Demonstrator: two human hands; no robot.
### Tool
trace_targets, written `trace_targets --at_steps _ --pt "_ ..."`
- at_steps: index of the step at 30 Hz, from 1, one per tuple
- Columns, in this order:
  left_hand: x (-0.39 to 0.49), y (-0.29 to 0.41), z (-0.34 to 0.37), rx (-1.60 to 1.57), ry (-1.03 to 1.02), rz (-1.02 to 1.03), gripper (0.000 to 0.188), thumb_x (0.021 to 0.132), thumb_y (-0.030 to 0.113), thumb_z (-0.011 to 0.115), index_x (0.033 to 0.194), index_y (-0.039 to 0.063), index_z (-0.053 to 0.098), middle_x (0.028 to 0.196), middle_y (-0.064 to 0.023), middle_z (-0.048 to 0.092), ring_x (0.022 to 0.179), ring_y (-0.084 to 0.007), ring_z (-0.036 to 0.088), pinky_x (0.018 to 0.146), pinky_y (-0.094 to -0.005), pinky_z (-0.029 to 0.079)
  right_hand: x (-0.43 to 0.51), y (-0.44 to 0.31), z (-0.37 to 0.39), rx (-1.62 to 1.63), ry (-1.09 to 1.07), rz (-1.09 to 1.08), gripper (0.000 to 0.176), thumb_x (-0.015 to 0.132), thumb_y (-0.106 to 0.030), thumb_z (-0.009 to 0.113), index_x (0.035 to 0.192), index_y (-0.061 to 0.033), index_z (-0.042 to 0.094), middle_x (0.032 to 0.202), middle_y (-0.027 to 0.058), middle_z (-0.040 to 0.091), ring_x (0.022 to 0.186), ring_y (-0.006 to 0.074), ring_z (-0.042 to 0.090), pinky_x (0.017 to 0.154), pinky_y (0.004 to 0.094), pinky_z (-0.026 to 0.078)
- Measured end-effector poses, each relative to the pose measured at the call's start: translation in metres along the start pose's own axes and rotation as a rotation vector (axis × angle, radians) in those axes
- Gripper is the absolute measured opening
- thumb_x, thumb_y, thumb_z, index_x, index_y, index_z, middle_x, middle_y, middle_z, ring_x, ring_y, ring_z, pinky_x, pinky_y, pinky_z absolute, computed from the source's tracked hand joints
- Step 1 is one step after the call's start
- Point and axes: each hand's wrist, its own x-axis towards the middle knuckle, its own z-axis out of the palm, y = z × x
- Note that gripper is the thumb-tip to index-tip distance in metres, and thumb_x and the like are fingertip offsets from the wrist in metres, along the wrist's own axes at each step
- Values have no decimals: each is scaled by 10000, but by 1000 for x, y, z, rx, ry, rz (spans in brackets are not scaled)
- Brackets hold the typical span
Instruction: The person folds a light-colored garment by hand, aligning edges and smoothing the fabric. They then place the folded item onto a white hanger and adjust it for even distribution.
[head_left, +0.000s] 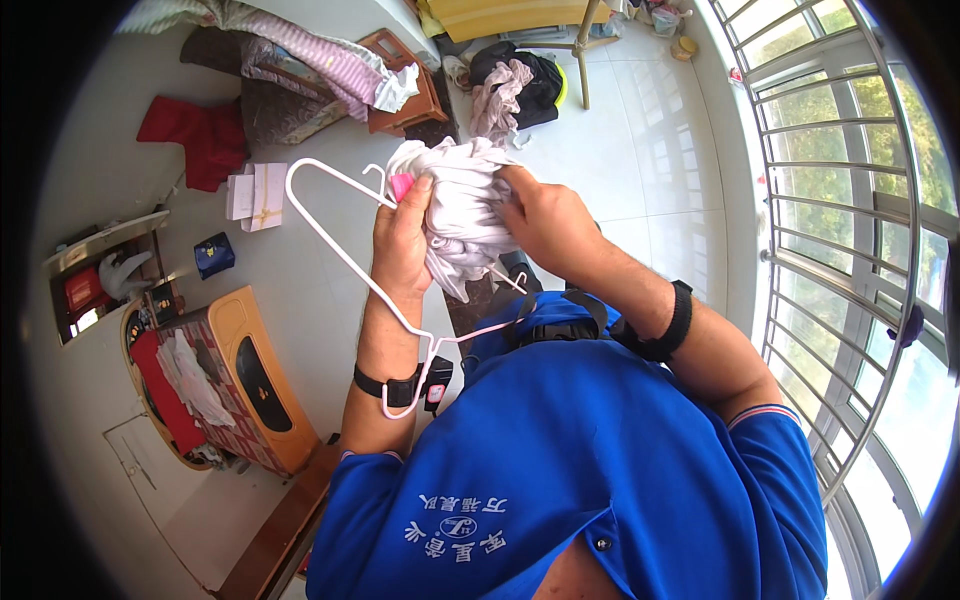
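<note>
A bunched white cloth garment (457, 202) is held up in front of me between both hands. My left hand (405, 240) grips its near edge, the thumb pressed beside a small pink patch (401, 185). A white plastic clothes hanger (337, 251) hangs at that same hand, its hook down over the wrist strap; how it is held is partly hidden. My right hand (544, 214) has its fingers curled into the folds on the other side. The fingertips are hidden in the cloth. Part of another hanger (510, 279) sticks out below the garment.
Metal window bars (840, 163) run along the right. Ahead on the tiled floor lie a pinkish cloth (501, 97) and dark clothing (544, 90) near a wooden stand (583, 60). At the left are a wooden stool (409, 105), white boxes (259, 196) and a cabinet (262, 382).
</note>
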Motion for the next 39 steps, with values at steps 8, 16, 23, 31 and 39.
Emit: trace_targets --at_steps 8,16,23,31,39 --pt "-4 17 -2 -103 -20 -38 354 1030 169 620 1334 -11 604 1199 -116 700 1076 -198 688 961 -345 553 31 4 6 -125 15 -66 188 885 -184 682 972 -18 696 881 191 723 808 402 712 744 457 574" --pt "6 5 -26 240 41 6 230 1059 179 589 1175 10 692 1035 -45 727 907 -115 679 809 -287 558 45 -6 -60 852 -245 184 207 985 -195 595 1101 -56 695 987 -3 697 929 111 636 862 299 513" --pt "8 -21 -4 401 16 57 234 1078 133 555 1232 -2 666 1102 -70 734 1000 -125 684 881 -293 562 37 -39 -77 1328 -301 111 219 1029 -219 529 942 -41 624 921 3 646 862 92 590 815 265 484" --pt "-1 10 5 486 -70 191 560 1003 483 656 1258 -16 646 1104 -100 696 1014 -175 634 933 -340 506 42 -23 -65 950 -61 87 269 1071 -253 495 964 -40 618 812 -39 566 755 55 497 697 252 440" --pt "0 4 23 370 10 4 237 1003 176 639 1125 -14 711 993 -25 701 901 -99 624 830 -275 512 58 -11 -54 379 35 41 253 1047 -235 537 998 1 614 701 83 597 668 186 578 622 390 479"
